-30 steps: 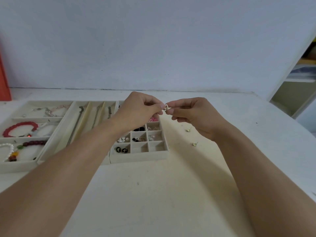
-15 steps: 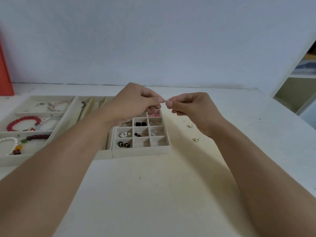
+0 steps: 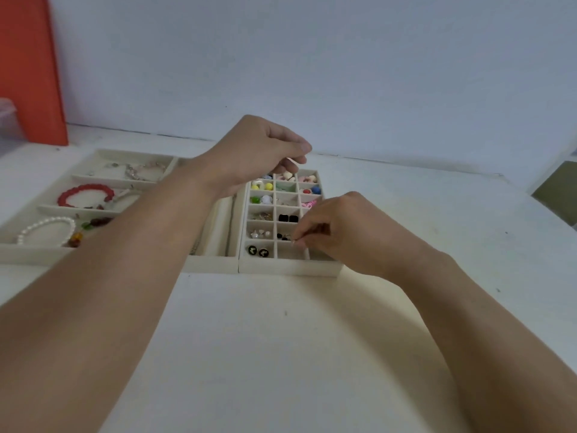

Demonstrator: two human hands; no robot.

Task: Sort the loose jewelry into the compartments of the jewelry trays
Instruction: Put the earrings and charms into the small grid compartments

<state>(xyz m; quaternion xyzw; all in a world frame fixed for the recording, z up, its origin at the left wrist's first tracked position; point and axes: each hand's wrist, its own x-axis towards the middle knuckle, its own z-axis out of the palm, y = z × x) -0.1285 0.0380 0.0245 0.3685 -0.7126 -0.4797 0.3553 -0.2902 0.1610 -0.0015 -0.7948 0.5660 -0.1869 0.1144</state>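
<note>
The grid tray [image 3: 290, 267] is a cream box split into small square compartments, three across. Its far rows hold round studs in yellow, green, blue, red and white, with pink pieces on the right side. Nearer rows hold a pair of black square studs [image 3: 288, 218], a cluster of silver studs [image 3: 260, 234], and in the near left corner a pair of round black studs [image 3: 258, 251] with pale marks.

The right hand [image 3: 340, 232] reaches over the near right part of this tray, its fingertips pinching a tiny pale earring [image 3: 294, 242] at the near middle compartment; the piece is too small to make out further. The left hand [image 3: 256, 151] is raised above the far end of the tray, fingers curled, thumb and forefinger nipping a thin pale bit [image 3: 292, 160].

Left of the grid tray sits a narrow slotted tray [image 3: 215, 260], and beyond that a bracelet tray [image 3: 31, 253] with a red bead bracelet [image 3: 85, 195], a pearl bracelet [image 3: 46, 229] and a silver chain [image 3: 140, 170].
</note>
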